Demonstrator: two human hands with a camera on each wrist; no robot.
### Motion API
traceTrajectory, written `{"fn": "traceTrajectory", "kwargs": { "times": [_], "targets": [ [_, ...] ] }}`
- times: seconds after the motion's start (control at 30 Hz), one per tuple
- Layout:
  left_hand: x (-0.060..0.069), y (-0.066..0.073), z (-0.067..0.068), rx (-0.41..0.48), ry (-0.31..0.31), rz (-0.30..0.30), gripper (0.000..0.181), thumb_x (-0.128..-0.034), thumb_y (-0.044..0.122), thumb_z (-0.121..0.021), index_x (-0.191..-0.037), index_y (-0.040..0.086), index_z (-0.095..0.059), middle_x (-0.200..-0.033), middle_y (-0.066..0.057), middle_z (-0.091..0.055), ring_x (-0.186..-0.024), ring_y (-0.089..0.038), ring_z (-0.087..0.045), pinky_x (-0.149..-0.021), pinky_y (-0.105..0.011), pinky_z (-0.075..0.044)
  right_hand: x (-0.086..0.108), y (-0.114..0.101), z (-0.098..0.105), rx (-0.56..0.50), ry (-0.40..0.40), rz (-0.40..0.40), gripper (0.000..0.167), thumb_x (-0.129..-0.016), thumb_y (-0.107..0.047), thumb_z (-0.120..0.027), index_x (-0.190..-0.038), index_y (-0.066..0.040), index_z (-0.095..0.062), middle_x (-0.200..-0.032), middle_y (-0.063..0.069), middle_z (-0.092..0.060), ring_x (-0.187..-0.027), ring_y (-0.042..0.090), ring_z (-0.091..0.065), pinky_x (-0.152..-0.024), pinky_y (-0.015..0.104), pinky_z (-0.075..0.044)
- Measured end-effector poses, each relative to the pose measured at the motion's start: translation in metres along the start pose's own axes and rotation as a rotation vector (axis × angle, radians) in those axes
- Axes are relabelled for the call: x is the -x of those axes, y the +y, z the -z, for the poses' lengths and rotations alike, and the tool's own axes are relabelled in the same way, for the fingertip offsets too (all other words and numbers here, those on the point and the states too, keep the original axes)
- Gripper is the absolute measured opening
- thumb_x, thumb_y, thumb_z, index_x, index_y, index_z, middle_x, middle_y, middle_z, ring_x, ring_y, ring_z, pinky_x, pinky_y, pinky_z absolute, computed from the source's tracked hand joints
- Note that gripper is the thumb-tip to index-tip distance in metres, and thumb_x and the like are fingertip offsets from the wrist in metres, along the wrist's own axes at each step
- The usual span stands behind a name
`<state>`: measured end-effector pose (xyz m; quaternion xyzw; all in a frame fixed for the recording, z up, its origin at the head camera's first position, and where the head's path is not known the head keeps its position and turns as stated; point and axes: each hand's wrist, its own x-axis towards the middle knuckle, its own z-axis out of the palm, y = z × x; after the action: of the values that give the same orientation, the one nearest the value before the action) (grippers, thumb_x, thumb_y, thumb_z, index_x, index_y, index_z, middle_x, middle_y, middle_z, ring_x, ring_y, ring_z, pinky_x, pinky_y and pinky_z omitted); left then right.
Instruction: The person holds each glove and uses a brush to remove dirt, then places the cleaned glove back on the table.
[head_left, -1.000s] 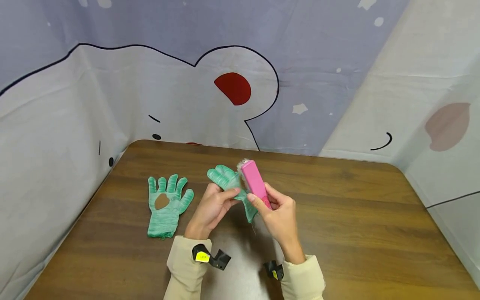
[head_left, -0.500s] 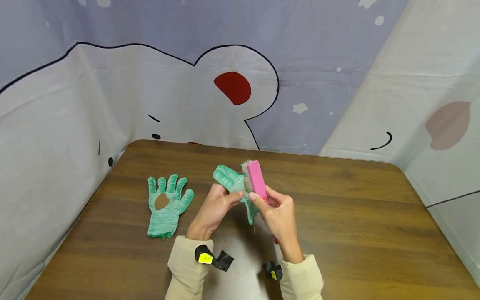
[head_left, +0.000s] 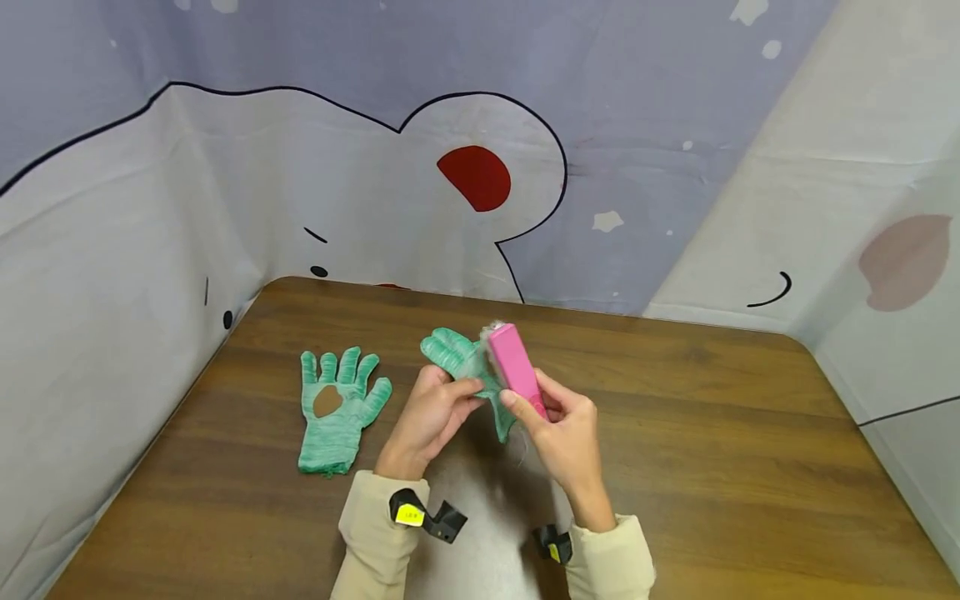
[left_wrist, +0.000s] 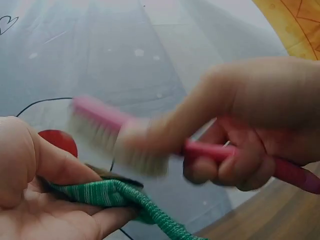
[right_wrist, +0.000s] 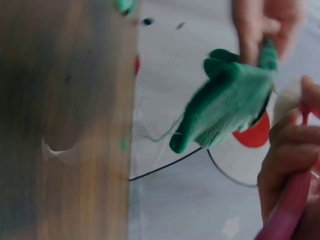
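Note:
My left hand [head_left: 431,412] pinches a green knit glove [head_left: 453,353] between thumb and fingers, above the table. The glove's free end hangs down to the right, a loose thread trailing from it; in the right wrist view the green glove [right_wrist: 225,97] appears side-on. A pink brush [head_left: 514,362] with pale bristles is gripped by its handle in my right hand [head_left: 566,429]. Its bristles face the glove at close range; whether they touch is unclear. Blurred in the left wrist view, the brush [left_wrist: 115,120] sits just above the glove and a dark patch on it.
A second green glove [head_left: 330,425] with a brown oval patch lies flat on the wooden table [head_left: 712,450], left of my hands. Behind the table hangs a printed cloth [head_left: 337,183]. Both sleeved wrists carry black camera mounts [head_left: 427,515].
The brush shifts slightly right and then back toward the glove, with small tilts. The held glove moves a little with it. The flat glove stays in place while the head view shifts slightly.

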<state>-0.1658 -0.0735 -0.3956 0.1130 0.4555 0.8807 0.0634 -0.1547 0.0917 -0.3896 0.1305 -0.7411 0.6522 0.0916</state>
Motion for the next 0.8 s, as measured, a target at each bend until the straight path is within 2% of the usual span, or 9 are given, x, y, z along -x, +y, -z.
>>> {"fn": "traceTrajectory", "kwargs": {
  "times": [0.07, 0.1, 0.2, 0.33, 0.47, 0.6, 0.8],
  "targets": [
    [0.000, -0.001, -0.002, -0.010, 0.004, -0.007, 0.042, -0.0874, -0.013, -0.035, -0.129, -0.012, -0.035, -0.121, -0.010, -0.049, -0.111, -0.016, -0.048, -0.092, -0.029, -0.043, 0.002, 0.002, -0.006, 0.207, 0.056, 0.108, 0.036, -0.075, -0.028, -0.077, -0.106, -0.012, -0.068, -0.068, 0.002, -0.063, -0.049, 0.007, -0.051, -0.041, 0.019, -0.041],
    [-0.001, -0.001, -0.002, -0.014, 0.006, -0.010, 0.044, -0.0867, -0.013, -0.034, -0.130, -0.013, -0.033, -0.122, -0.010, -0.048, -0.111, -0.016, -0.047, -0.091, -0.028, -0.043, 0.003, 0.003, -0.009, 0.273, 0.067, 0.150, 0.035, -0.075, -0.029, -0.077, -0.105, -0.013, -0.069, -0.066, 0.001, -0.062, -0.049, 0.006, -0.050, -0.041, 0.019, -0.040],
    [-0.002, -0.001, -0.004, -0.032, 0.018, -0.005, 0.045, -0.0857, -0.013, -0.033, -0.131, -0.013, -0.033, -0.123, -0.012, -0.046, -0.110, -0.016, -0.045, -0.090, -0.027, -0.042, 0.004, 0.007, -0.015, 0.383, 0.112, 0.222, 0.032, -0.075, -0.031, -0.076, -0.103, -0.014, -0.069, -0.057, -0.002, -0.054, -0.046, 0.005, -0.042, -0.039, 0.018, -0.034],
    [-0.002, -0.002, -0.005, -0.043, 0.049, 0.022, 0.044, -0.0856, -0.014, -0.032, -0.129, -0.014, -0.034, -0.128, -0.017, -0.043, -0.115, -0.020, -0.044, -0.093, -0.029, -0.041, 0.003, 0.012, -0.016, 0.400, 0.178, 0.215, 0.033, -0.075, -0.030, -0.077, -0.103, -0.013, -0.069, -0.057, -0.001, -0.055, -0.046, 0.005, -0.044, -0.039, 0.017, -0.034],
    [-0.002, -0.004, -0.004, -0.026, 0.053, 0.038, 0.044, -0.0851, -0.015, -0.031, -0.130, -0.015, -0.033, -0.132, -0.022, -0.040, -0.120, -0.023, -0.042, -0.098, -0.035, -0.038, 0.003, 0.015, -0.013, 0.395, 0.207, 0.176, 0.034, -0.074, -0.031, -0.077, -0.102, -0.012, -0.069, -0.059, 0.001, -0.057, -0.047, 0.007, -0.047, -0.040, 0.017, -0.036],
    [-0.003, -0.005, -0.004, -0.008, 0.047, 0.031, 0.047, -0.0834, -0.016, -0.032, -0.130, -0.016, -0.032, -0.131, -0.021, -0.041, -0.120, -0.024, -0.041, -0.100, -0.038, -0.036, 0.001, 0.017, -0.011, 0.417, 0.240, 0.148, 0.034, -0.074, -0.032, -0.077, -0.101, -0.012, -0.070, -0.058, 0.002, -0.056, -0.047, 0.008, -0.046, -0.040, 0.019, -0.036],
    [-0.002, -0.005, -0.005, -0.001, 0.033, 0.032, 0.049, -0.0828, -0.016, -0.032, -0.132, -0.016, -0.029, -0.132, -0.020, -0.040, -0.121, -0.024, -0.041, -0.099, -0.036, -0.037, 0.000, 0.020, -0.007, 0.455, 0.278, 0.124, 0.036, -0.074, -0.033, -0.077, -0.102, -0.011, -0.070, -0.062, 0.002, -0.060, -0.050, 0.009, -0.047, -0.043, 0.023, -0.038]
  ]
}}
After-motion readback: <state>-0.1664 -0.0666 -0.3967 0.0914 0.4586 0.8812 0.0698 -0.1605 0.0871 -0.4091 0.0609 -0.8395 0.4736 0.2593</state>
